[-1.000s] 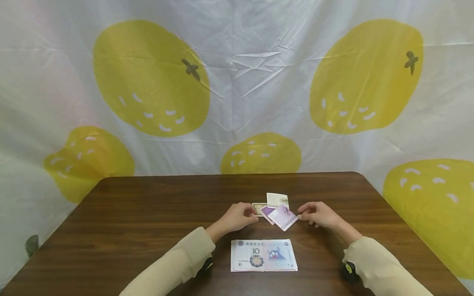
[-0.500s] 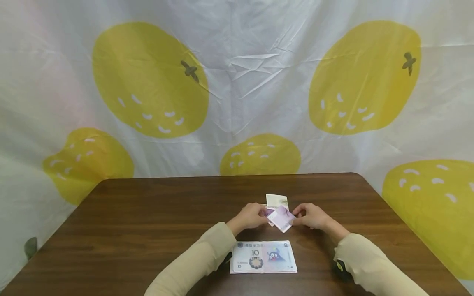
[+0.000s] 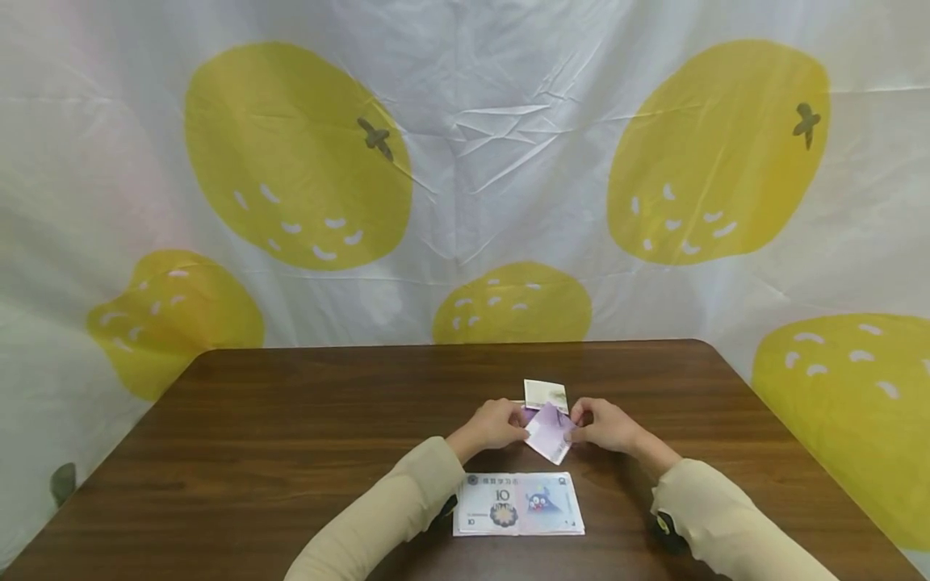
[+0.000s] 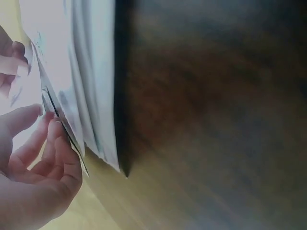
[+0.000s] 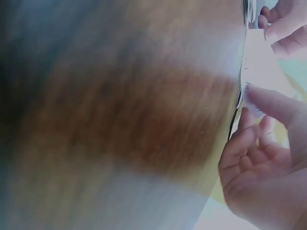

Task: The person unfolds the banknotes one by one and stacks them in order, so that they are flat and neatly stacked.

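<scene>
Right of the table's middle, a light purple banknote (image 3: 548, 437) lies askew over a darker purple banknote (image 3: 529, 415), of which only a strip shows. My left hand (image 3: 496, 424) pinches the light purple note at its left corner, thumb and fingertips on its edge in the left wrist view. From the other side my right hand (image 3: 609, 425) grips its right edge, the thumb (image 5: 271, 101) lying on the note's face. Just behind, a pale banknote (image 3: 543, 394) with a greenish corner touches the purple ones. My left fingers hide most of a yellowish note beneath.
Nearer me lies a neat stack of play banknotes (image 3: 519, 504), its top note printed with 10 and a blue cartoon figure. Brown wooden table (image 3: 327, 436) extends on both sides. A white curtain (image 3: 501, 186) with yellow fruit prints hangs behind the far edge.
Both hands have closed in on the notes, the left moving right and the right moving left. The light purple note has turned slightly and shifted a little toward me.
</scene>
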The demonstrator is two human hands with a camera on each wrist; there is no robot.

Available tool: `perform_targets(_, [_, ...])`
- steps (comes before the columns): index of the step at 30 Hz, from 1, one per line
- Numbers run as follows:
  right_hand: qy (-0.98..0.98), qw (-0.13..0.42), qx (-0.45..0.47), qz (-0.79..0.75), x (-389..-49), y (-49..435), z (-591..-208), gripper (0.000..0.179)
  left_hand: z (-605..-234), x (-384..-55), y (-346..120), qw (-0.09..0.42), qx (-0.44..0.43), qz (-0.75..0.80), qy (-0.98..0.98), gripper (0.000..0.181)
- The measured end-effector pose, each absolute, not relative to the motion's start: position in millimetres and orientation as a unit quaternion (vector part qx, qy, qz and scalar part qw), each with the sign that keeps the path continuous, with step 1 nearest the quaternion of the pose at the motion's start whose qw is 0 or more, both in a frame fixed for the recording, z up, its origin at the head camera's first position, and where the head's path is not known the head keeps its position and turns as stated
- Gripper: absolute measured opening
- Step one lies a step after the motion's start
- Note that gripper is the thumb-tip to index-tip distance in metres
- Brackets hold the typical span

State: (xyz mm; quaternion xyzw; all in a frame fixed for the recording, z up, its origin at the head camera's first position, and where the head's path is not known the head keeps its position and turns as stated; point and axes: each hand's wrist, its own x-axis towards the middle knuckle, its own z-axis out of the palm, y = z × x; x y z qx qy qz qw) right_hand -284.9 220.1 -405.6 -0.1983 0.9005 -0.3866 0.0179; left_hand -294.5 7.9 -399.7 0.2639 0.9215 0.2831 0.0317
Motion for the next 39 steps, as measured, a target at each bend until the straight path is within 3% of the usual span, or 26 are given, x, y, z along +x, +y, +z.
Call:
perform_targets(4, [0.869,0.038,-0.182,-0.458,-285.1,219.4,-403.8,0.016,-398.9,-293.6,4.4,0.008,0.269,0.313,0.911,0.012])
perform_targets(9, [0.837,0.035,-0.141,-0.528,-285.3,218.4,-396.5,0.024,-396.2,-295.1,-1.8,-0.035,0.259,0.380,0.888,0.008])
perform_targets(15, [0.833,0.029,-0.138,-0.535,-284.3,213.3,-387.0,0.028,-392.8,-297.3,-5.7,-0.047,0.208,0.479,0.852,0.011])
perform_targets(28, [0.829,0.045,-0.145,-0.539,-277.4,205.5,-381.8,0.027,-397.4,-289.2,-11.7,0.025,0.181,0.572,0.800,0.014])
perform_targets(31, [0.825,0.049,-0.149,-0.543,-277.1,205.0,-380.9,0.025,-397.1,-289.4,-12.2,0.030,0.184,0.597,0.780,0.019])
perform_targets(36, [0.819,0.057,-0.171,-0.545,-276.5,204.8,-380.6,0.023,-394.9,-288.7,-13.5,0.023,0.195,0.630,0.752,0.044])
perform_targets(39, [0.820,0.059,-0.176,-0.541,-276.0,204.9,-380.4,0.022,-394.9,-287.0,-14.7,0.017,0.209,0.633,0.745,0.040])
